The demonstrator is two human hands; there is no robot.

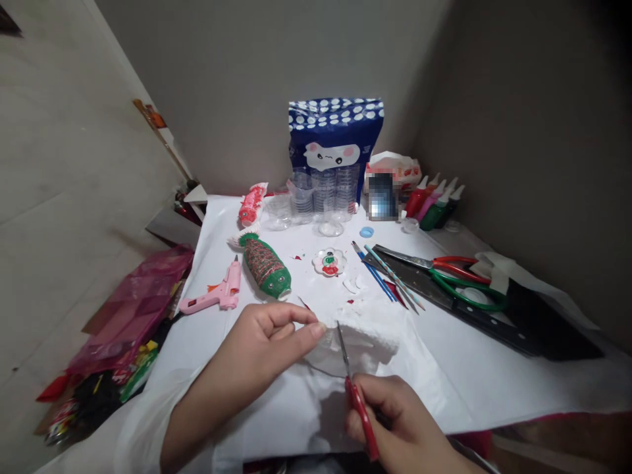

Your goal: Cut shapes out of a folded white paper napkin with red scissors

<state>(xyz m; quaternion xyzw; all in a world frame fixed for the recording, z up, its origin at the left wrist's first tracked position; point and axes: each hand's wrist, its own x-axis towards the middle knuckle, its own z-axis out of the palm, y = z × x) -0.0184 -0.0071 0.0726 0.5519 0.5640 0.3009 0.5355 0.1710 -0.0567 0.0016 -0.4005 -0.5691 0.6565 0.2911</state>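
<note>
"Start with the left fingers?"

"On the left hand [266, 342], thumb and forefinger are pressed together, pinching the left end of a thin, crumpled white piece [370, 343]. It stretches rightward from those fingertips, beyond the right hand [395, 418]."

"And the right fingers?"

"Curled around the handles of the red-handled scissors [359, 411]. The blades point away from that hand and lie across the white piece, just right of the left fingertips. How far they are parted, I cannot tell."

"What sits beyond the left fingers?"

"Straight out from the tips, a flower-shaped palette [320, 255] with dabs of red and green. Nearer the knuckles, a little to the left, lies a green fish figure [266, 266] with a speckled middle. Further left of the hand rests a pink glue gun [220, 289]."

"And past the right fingers?"

"Slim paintbrushes [378, 275], out beyond the white piece, and a blue cap [367, 232] past them."

"Farthest from both hands?"

"Stacked clear cups [323, 194] before an upright blue bag [336, 135]; a red fish figure [253, 205] to their left, and paint bottles [437, 205] to their right, well apart from the right fingers."
</note>
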